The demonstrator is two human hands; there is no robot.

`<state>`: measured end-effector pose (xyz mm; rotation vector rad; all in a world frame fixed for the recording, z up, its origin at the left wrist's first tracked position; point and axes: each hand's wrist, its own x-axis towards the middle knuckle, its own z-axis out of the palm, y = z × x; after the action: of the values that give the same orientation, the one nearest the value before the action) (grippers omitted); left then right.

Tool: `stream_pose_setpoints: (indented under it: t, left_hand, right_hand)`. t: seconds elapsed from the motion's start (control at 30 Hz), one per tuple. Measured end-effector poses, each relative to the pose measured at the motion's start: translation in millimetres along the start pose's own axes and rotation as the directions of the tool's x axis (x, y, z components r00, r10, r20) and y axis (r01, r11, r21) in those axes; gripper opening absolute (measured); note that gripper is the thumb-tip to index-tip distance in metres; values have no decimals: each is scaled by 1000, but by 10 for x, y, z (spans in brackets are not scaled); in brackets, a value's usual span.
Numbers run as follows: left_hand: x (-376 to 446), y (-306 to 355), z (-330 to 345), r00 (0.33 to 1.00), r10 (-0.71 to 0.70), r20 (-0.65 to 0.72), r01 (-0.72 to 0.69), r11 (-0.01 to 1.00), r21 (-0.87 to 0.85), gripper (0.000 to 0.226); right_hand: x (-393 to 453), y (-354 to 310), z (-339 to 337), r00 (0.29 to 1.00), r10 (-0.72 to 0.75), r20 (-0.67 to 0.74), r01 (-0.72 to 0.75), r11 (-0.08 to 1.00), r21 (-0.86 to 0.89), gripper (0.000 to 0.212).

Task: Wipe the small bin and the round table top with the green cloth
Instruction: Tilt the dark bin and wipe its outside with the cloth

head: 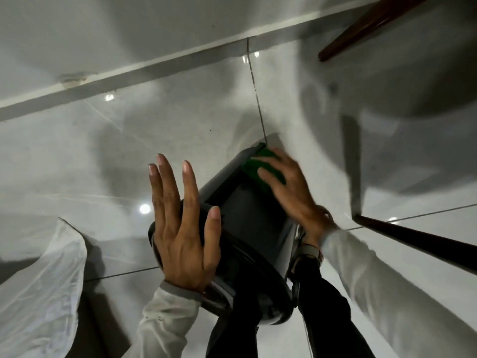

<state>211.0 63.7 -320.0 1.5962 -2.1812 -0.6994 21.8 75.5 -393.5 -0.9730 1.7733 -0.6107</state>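
Observation:
A small dark grey bin (245, 215) lies tilted on its side over the white tiled floor, its rim toward me and its base pointing away. My left hand (180, 223) rests flat against the bin's left side near the rim, fingers spread and straight. My right hand (291, 187) presses a folded green cloth (258, 166) onto the bin's upper side close to the base. The cloth is partly hidden under my fingers. The round table top is not in view.
Dark wooden furniture legs (366, 29) (418, 241) cross the upper right and right. A white baseboard (154, 71) runs along the wall. A crumpled clear plastic bag (44, 280) lies at lower left. My dark trouser legs (296, 319) are below the bin.

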Motion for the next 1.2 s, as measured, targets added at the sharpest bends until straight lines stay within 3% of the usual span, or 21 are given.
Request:
stream_pose_setpoints:
  t: [0.1,0.17,0.23,0.3,0.37,0.47,0.53,0.6,0.7,0.77,0.83,0.87,0.93,1.0,1.07,1.13,1.2]
  left_hand:
    - [-6,44,21,999,35,25,-35,999,4,65]
    - [-44,119,33,998,54,44,-55,998,21,65]
    - [-15,184,62,998,47,42,-49,998,44,65]
    - [96,278,124,998,45,44,-47,997,53,65]
    - [194,343,162,998,22,62,-25,999,48,67]
    - [252,291,144,996,-30,89,26,999,43,66]
    - [137,181,79,994,-9,110,4,999,38,58]
    - [-67,67,15,994,32,109,-35,999,22,50]
    - [-292,-97,-57,998,26,66,-25,1000,-14,56]
    - [-330,-152,-68,999,-15,49,16,1000,-20,49]
    - [-297,-164,-70,994,-100,32,101,994,-33,42]
    - [-274,-172,-79,988,-153,22,153,987,-43,41]
    - [-248,-204,-111,969,-246,-9,246,968,-46,41]
    - [-276,-275,-180,944,-326,-46,324,945,-40,39]
    - [-345,-342,-242,929,-363,-71,361,932,-37,36]
    - [-462,-370,-262,926,-371,-66,370,928,-35,38]
    - [-531,-371,-253,917,-390,-86,387,921,-52,37]
  right_hand:
    - [-810,-244,101,961,-259,95,250,963,103,34]
    - [-755,-74,5,955,-278,102,275,961,42,35]
    - [-318,186,-102,992,-126,8,126,991,-40,34]
    - [147,299,-232,986,148,-82,-147,989,23,35]
    - [254,234,-218,974,218,-58,-210,970,125,35]
    - [-288,-59,-119,997,-65,34,54,966,253,28]
    - [-785,-120,-52,965,-233,122,192,941,279,33]
    - [-895,45,-40,951,-263,160,229,952,204,41]
    - [-466,376,4,994,-103,41,102,994,35,38]
    - [-68,536,7,985,143,-99,-138,989,55,36]
    - [137,519,22,959,265,-100,-256,962,92,37]
    - [98,437,60,974,219,-62,-215,974,74,37]
    - [-268,191,173,1000,-25,16,24,996,85,35]
    - [-853,-38,317,940,-323,113,308,942,134,42]
    - [-1115,-4,364,865,-455,211,436,890,133,48]
    - [-918,235,321,903,-392,173,396,918,12,49]
    - [-495,450,255,995,-98,15,99,995,-20,45]
